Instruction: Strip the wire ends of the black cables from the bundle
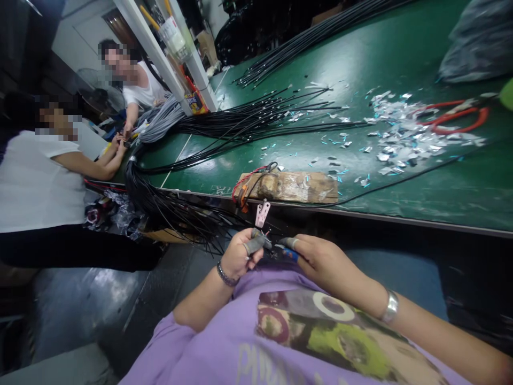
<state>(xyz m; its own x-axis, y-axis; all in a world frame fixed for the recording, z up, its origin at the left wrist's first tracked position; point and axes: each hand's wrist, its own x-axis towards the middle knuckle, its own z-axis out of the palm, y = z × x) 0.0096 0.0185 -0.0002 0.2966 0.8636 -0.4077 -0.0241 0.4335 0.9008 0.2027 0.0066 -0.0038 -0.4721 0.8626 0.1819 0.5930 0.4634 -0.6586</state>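
Note:
My left hand [244, 250] is closed in a pinch, grey finger covers on its thumb and finger, round the end of a black cable whose fine coloured wires [267, 233] poke out. Facing it a short gap away, my right hand [316, 255] has its thumb and fingers pressed together, with a grey cover and a blue wrap on the fingertips. A small pale sliver shows at those tips, too small to name. Just above my left hand, a pinkish metal clip [262, 214] juts from the bench edge, below a wooden block [308, 186] with red and black leads.
Long bundles of black cables [224, 125] lie across the green bench [356, 64], some hanging over its edge at left. Foil scraps [404, 133] and red-handled scissors [460, 120] lie at right, near a plastic bag [481, 40]. Two co-workers [44, 171] work at left beside a white post.

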